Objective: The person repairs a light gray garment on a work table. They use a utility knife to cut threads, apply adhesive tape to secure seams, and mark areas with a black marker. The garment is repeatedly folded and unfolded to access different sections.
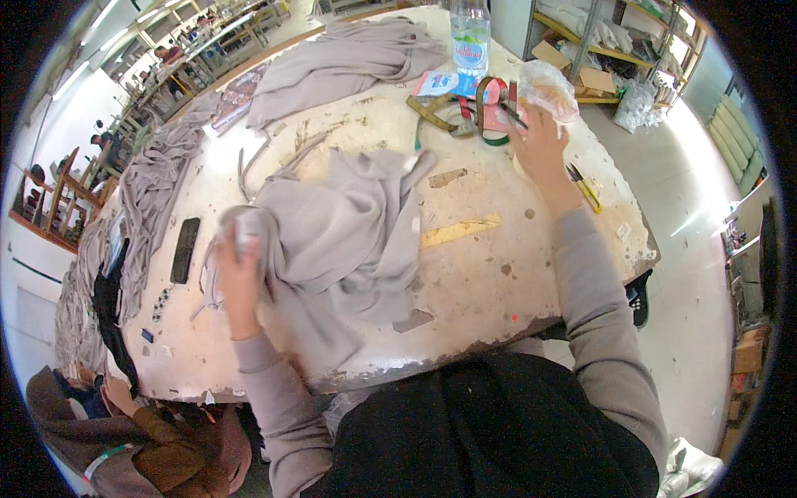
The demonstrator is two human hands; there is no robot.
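My left hand [238, 274] is closed on the left edge of a crumpled piece of grey fabric [340, 224], slightly blurred. A small pale patch shows at its fingers, too unclear to name. At the far right of the table, my right hand [544, 145] has its fingers closed around a slim dark tool [515, 116], whose kind I cannot make out. Just left of those fingers lies a curled tape measure [481, 112]. A clear plastic bag [548, 87] sits beyond the hand. Near my right wrist lies a yellow-and-black cutter [586, 189].
More grey fabric lies piled along the far edge [340, 66] and left side [158, 183]. A water bottle [470, 41] stands at the back beside a blue-and-pink packet [448, 85]. A dark oblong block [185, 251] lies at left. Another person's hand [120, 394] is at lower left.
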